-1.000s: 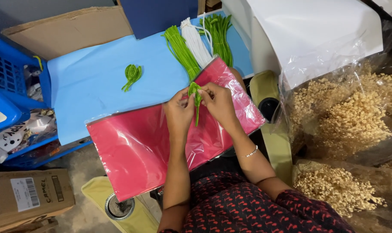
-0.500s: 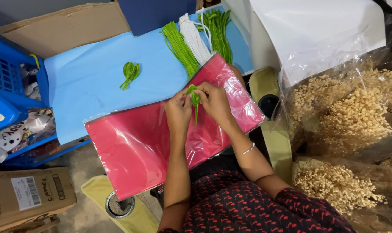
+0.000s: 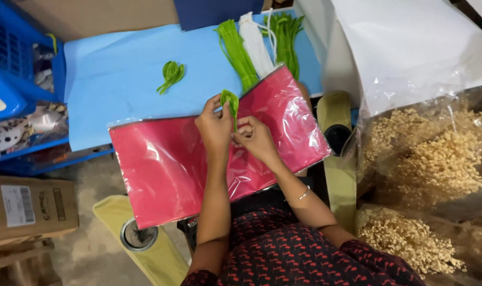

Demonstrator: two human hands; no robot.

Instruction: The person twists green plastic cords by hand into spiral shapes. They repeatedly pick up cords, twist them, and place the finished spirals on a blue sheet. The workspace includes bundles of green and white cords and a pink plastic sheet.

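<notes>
Two hands meet over a red plastic-wrapped sheet pack (image 3: 172, 175), both pinching one small green leaf loop (image 3: 230, 99): the left hand (image 3: 214, 127) grips its side from the left, the right hand (image 3: 257, 140) clasps the thin stem just below, so the loop stands up above the fingertips of both. It is a narrow strip folded into a pointed, bright green leaf shape with a slim tail. Beyond the left hand, well apart on the blue paper (image 3: 119, 79), lies a finished green leaf bundle (image 3: 171, 75). Past the right hand lie green strips (image 3: 235, 53) and white strips (image 3: 254, 42). To its right, clear bags (image 3: 437, 159) hold beige dried sprigs; far left of the left hand, a blue crate (image 3: 13, 58) holds oddments
</notes>
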